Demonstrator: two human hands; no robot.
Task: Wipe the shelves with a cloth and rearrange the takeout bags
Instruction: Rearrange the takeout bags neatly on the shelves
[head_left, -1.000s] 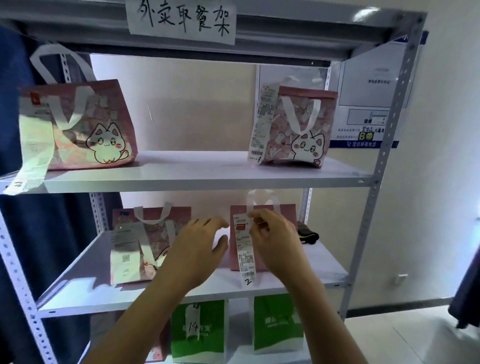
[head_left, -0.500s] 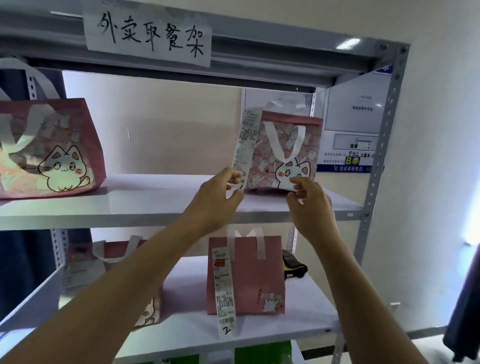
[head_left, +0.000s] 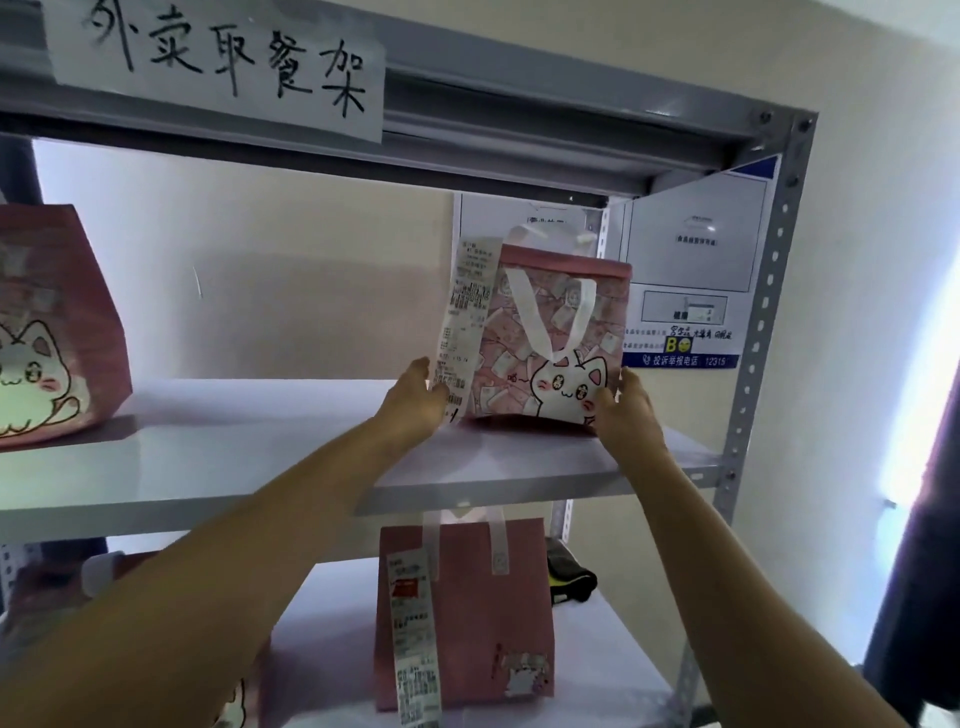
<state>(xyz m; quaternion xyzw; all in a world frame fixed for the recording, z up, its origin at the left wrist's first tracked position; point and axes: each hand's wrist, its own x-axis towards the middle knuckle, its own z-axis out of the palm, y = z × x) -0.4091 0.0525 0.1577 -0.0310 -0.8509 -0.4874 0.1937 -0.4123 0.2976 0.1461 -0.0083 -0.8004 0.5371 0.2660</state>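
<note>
A pink cat-print takeout bag (head_left: 558, 338) with white handles and a long receipt (head_left: 462, 317) stands on the upper shelf (head_left: 260, 457) at the right. My left hand (head_left: 415, 400) grips its lower left side over the receipt's bottom. My right hand (head_left: 623, 405) grips its lower right corner. A second cat bag (head_left: 52, 332) sits at the shelf's far left. On the shelf below stands a plain pink bag (head_left: 467, 613) with its own receipt. Another bag there is mostly hidden behind my left arm.
A handwritten paper sign (head_left: 218, 62) is taped to the top shelf beam. The grey perforated post (head_left: 758, 332) stands at the right, with notices (head_left: 685, 291) on the wall behind. A dark, yellow-trimmed object (head_left: 569, 577) lies behind the plain pink bag. A dark curtain (head_left: 924, 519) hangs at right.
My hands rose from the plain pink bag on the lower shelf to the cat bag on the upper shelf and now hold its two lower sides. The view tilted upward.
</note>
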